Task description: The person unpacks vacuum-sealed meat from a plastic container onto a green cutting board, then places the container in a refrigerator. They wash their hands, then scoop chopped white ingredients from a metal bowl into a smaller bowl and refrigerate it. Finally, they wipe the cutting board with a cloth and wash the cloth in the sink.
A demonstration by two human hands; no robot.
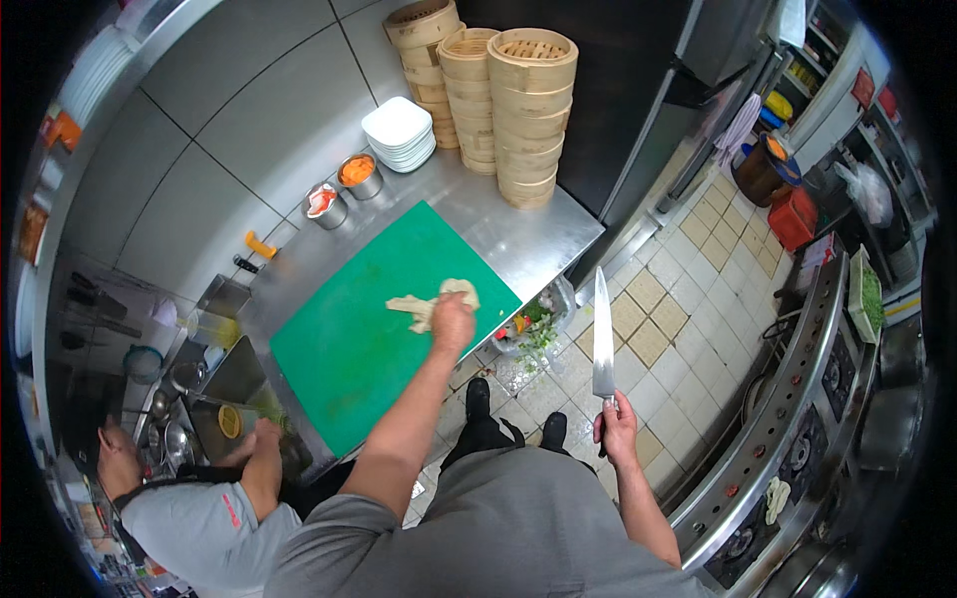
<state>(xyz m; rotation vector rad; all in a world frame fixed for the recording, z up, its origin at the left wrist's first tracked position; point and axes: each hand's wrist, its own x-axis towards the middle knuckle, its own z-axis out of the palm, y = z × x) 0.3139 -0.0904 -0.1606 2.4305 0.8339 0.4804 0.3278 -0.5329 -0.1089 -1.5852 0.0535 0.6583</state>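
My left hand (453, 323) presses on a crumpled cream-coloured cloth (413, 308) near the right edge of a large green cutting board (359, 321). The cloth spreads out to the left of my fingers and shows above them too. Away from the board, on my right side, my right hand (617, 432) grips the handle of a chef's knife (603, 336). Its blade points away from me over the tiled floor. The board lies on a stainless steel counter (523, 239).
Bamboo steamers (532, 119), white plates (400, 134) and two metal cups stand behind the board. A waste bin (534, 321) with scraps sits below the counter's edge. A co-worker (209, 523) works at the sink on the left. A stove (777, 448) stands right.
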